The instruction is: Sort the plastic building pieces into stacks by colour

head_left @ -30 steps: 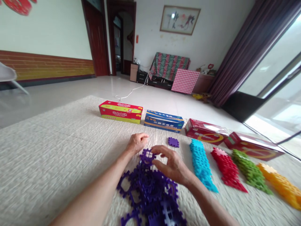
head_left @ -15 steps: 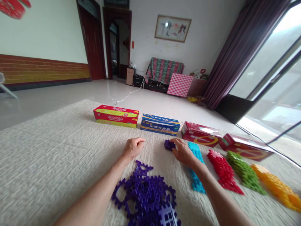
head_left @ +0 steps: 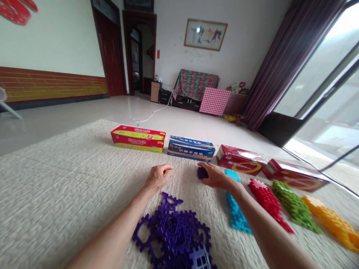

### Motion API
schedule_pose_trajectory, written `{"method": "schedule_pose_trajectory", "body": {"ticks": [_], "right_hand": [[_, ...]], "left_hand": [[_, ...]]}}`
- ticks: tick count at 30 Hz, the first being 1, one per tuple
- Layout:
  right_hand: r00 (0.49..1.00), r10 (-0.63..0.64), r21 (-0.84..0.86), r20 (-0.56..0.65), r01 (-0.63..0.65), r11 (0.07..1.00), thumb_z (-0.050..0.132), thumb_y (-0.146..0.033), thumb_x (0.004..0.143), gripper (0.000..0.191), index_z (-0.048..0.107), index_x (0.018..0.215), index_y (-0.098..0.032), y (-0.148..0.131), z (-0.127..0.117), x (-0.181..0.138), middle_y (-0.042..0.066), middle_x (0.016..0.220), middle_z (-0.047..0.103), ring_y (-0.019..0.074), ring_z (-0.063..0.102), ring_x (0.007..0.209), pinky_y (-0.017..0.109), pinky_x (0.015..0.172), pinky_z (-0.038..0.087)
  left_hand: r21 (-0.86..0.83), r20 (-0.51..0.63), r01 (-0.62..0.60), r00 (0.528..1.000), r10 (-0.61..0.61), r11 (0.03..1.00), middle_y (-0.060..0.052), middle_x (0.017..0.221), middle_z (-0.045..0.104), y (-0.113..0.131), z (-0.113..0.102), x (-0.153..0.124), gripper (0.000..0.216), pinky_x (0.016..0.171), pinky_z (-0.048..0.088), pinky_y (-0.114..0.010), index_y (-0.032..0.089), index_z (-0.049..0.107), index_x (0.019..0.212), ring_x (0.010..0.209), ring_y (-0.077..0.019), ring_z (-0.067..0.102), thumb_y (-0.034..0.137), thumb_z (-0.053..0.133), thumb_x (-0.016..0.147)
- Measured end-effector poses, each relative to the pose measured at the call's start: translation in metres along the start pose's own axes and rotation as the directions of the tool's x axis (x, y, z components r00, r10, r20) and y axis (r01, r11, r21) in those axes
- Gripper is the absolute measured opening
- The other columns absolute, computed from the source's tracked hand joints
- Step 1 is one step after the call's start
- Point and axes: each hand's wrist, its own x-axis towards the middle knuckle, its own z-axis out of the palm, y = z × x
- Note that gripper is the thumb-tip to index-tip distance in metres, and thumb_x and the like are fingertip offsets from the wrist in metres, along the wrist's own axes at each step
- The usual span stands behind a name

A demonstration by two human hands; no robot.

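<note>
My right hand (head_left: 213,175) is closed around a small stack of dark purple interlocking plastic tiles (head_left: 202,172) on the rug, left of the top end of the light blue tile row (head_left: 237,205). Thumb and fingers lie on either side of the stack and partly hide it. My left hand (head_left: 159,176) hovers low over the rug with its fingers curled in, and nothing shows in it. Between my forearms, nearer to me, lies a loose heap of purple tiles (head_left: 176,228) of several shapes. A paler purple window-shaped piece (head_left: 201,257) rests at the heap's near edge.
Right of the light blue row lie red (head_left: 269,201), green (head_left: 294,205) and yellow (head_left: 331,220) tile rows. Behind them stand a red-and-yellow box (head_left: 137,140), a blue box (head_left: 190,149) and two dark red boxes (head_left: 239,158). A white cable (head_left: 153,112) crosses the floor.
My right hand has turned and its fingers now reach further over the purple stack, covering more of it. The left hand and the purple heap stay about where they were.
</note>
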Motion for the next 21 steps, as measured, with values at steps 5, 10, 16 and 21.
{"method": "schedule_pose_trajectory", "body": {"ticks": [5,10,16,21], "right_hand": [[1.0,0.016,-0.007,0.027,-0.016,1.0,0.056,-0.011,0.064,0.069,0.048,0.132,-0.013,0.004,-0.001,0.003,0.018,0.128,0.056,0.0303,0.056,0.114,0.041,0.095,0.047],[1.0,-0.025,-0.005,0.01,0.025,1.0,0.055,-0.011,0.063,0.072,0.045,0.134,-0.013,0.002,-0.003,0.0,0.019,0.132,0.051,0.0318,0.053,0.118,0.044,0.097,0.047],[0.97,-0.187,0.097,-0.157,0.203,0.974,0.052,-0.009,0.068,0.055,0.055,0.122,-0.018,-0.044,-0.018,-0.047,0.012,0.119,0.062,0.0238,0.06,0.106,0.039,0.092,0.05],[0.97,-0.226,0.273,0.088,0.195,0.942,0.055,-0.018,0.079,0.025,0.064,0.103,-0.018,-0.08,-0.019,-0.085,0.006,0.092,0.069,0.0141,0.063,0.077,0.027,0.071,0.051]], "left_hand": [[0.005,-0.004,-0.007,1.0,0.007,1.0,-0.002,0.08,0.075,-0.002,0.001,0.001,0.027,0.068,0.051,-0.022,0.018,0.074,0.092,0.073,-0.0148,0.068,0.014,0.051,0.078],[0.002,-0.001,0.012,1.0,-0.012,1.0,-0.002,0.077,0.075,-0.003,0.001,0.001,0.028,0.064,0.05,-0.022,0.018,0.074,0.094,0.068,-0.0141,0.067,0.015,0.052,0.078],[0.002,-0.001,0.03,1.0,-0.03,1.0,-0.001,0.079,0.075,0.001,-0.001,0.0,0.027,0.07,0.051,-0.023,0.019,0.074,0.094,0.074,-0.0145,0.068,0.015,0.053,0.078],[0.008,-0.003,0.025,1.0,-0.025,1.0,-0.002,0.081,0.075,0.003,-0.002,-0.001,0.027,0.074,0.052,-0.024,0.018,0.074,0.093,0.078,-0.0157,0.068,0.013,0.053,0.076]]}}
